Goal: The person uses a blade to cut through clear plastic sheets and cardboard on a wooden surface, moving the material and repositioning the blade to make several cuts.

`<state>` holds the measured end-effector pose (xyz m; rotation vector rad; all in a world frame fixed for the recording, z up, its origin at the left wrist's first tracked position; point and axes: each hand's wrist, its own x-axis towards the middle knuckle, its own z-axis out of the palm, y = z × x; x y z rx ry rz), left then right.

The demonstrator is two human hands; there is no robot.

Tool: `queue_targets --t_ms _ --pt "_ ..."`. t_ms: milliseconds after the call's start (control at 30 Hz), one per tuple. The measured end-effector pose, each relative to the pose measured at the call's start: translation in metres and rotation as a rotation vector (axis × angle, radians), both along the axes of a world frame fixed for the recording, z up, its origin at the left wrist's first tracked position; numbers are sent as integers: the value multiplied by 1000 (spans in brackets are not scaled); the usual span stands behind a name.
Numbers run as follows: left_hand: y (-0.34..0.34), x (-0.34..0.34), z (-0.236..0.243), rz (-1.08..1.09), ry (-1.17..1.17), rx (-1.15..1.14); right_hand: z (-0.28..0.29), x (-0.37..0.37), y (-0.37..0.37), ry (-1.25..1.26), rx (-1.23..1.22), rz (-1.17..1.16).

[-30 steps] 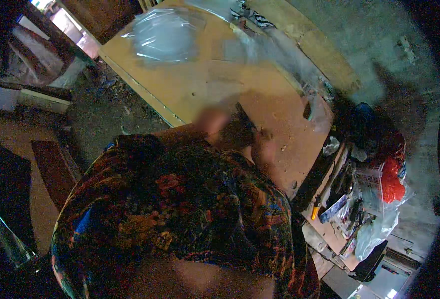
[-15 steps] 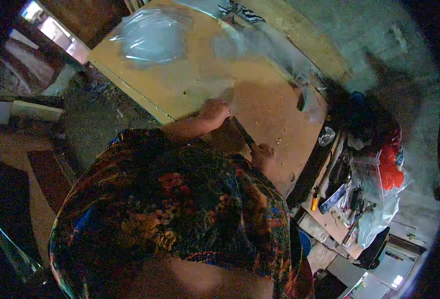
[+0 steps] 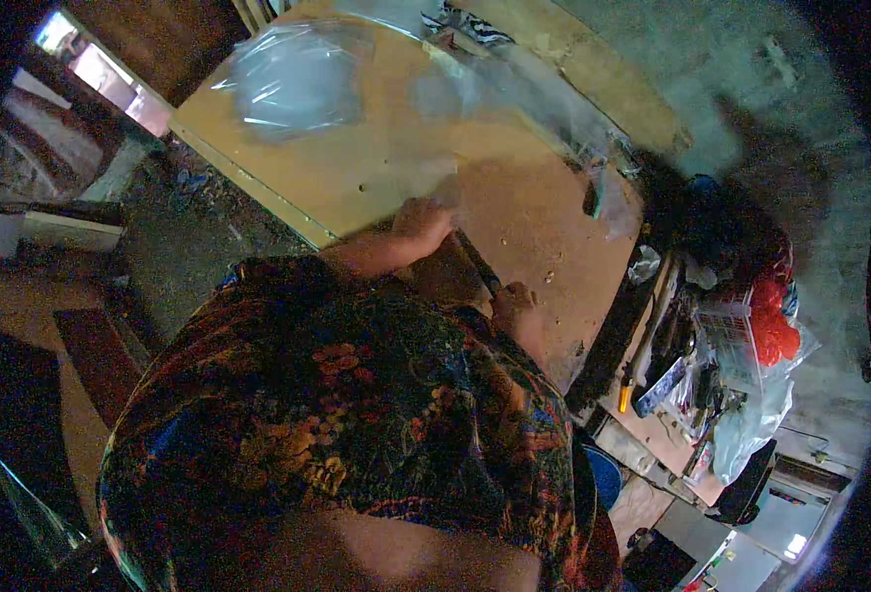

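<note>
My right hand [image 3: 516,302] is closed around the near end of a long, narrow, dark blade-like tool [image 3: 475,260], whose exact kind I cannot make out. It slants up and left across the tan board tabletop [image 3: 534,227]. At its far end is my left hand [image 3: 424,227], with its fingers curled in; what they hold is hidden. Beyond my left hand, a thin translucent sheet [image 3: 421,178] appears to lie on the board. A stack of clear plastic sheets [image 3: 297,84] rests at the table's far left.
Crumpled clear plastic [image 3: 554,94] runs along the far edge. On the right lie an orange-handled tool [image 3: 625,395], a dark blue flat object [image 3: 660,387], a white basket [image 3: 726,326], a red bag [image 3: 773,321] and a clear plastic bag [image 3: 751,434]. A blue round container [image 3: 605,476] stands below.
The view has shifted slightly. My right hand and the dark tool have moved a little to the left; my left hand stays nearly in place.
</note>
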<state>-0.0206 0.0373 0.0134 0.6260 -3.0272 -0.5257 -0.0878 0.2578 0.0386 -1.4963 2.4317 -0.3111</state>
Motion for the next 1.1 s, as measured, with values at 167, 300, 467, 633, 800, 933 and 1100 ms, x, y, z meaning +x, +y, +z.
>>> queue_targets --t_ms 167,300,467,633,800,933,1100 --pt "-5 9 -25 12 94 -18 -3 -1 -10 122 -1 45" --pt "1 1 -11 -27 33 -8 -5 -2 -7 142 127 18" --pt "1 1 -13 -37 133 -43 -16 -4 -2 128 -39 54" --pt "10 8 -11 -8 157 476 -8 -3 -7 139 -54 101" --pt "11 8 -13 -45 259 84 -65 -16 15 -20 -58 -5" --pt "-10 11 -27 -169 382 -123 -104 -24 24 -183 -45 -222" --pt "-7 15 -46 -115 230 -158 -72 -15 4 114 -151 3"
